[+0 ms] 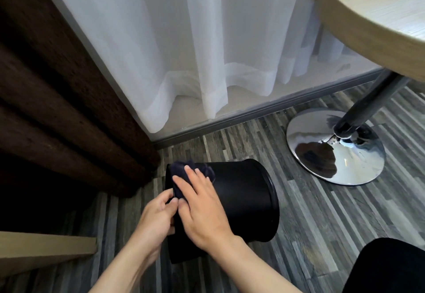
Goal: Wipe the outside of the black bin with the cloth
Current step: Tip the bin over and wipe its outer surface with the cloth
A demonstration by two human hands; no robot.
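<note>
Nearest me, my left hand [158,219] grips the edge of the black bin [243,198] at its left end, steadying it. My right hand [202,203] lies flat, fingers spread, pressing the dark cloth [184,175] onto the bin's upper side. The bin lies tipped on its side on the striped floor [322,223], just beside the brown curtain [57,108]. I judge the wiping is under way on the top of the wall; next I would need to roll the bin with the left hand so the cloth reaches the unwiped side. Beyond stand the chrome base [358,161] and the white sheer curtain [184,39].
</note>
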